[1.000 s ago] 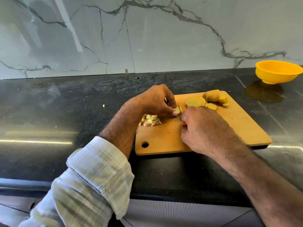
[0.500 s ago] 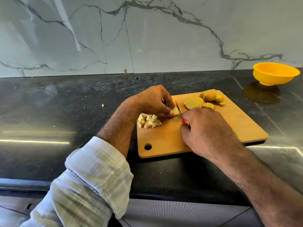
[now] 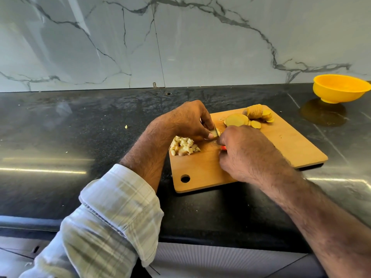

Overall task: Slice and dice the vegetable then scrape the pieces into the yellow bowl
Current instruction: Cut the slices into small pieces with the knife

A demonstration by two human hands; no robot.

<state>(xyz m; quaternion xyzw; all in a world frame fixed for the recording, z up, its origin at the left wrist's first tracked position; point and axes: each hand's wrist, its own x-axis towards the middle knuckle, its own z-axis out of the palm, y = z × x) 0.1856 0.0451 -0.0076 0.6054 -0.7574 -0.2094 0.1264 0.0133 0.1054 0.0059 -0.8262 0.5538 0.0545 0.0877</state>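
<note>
Dicing is partway done: cubes (image 3: 184, 146) sit piled on the board (image 3: 281, 149), slices (image 3: 249, 118) wait uncut, bowl (image 3: 341, 89) stands well apart. Left hand (image 3: 186, 121) pinches a piece; right hand (image 3: 247, 153) grips the knife (image 3: 215, 132).

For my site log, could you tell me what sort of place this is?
Probably a home kitchen: a polished black stone counter, a white marble-patterned backsplash, and a rectangular wooden cutting board with sliced vegetable.

A smooth wooden cutting board (image 3: 281, 141) lies on the glossy dark stone counter (image 3: 80, 137) below a polished marble backsplash (image 3: 200, 37).
</note>
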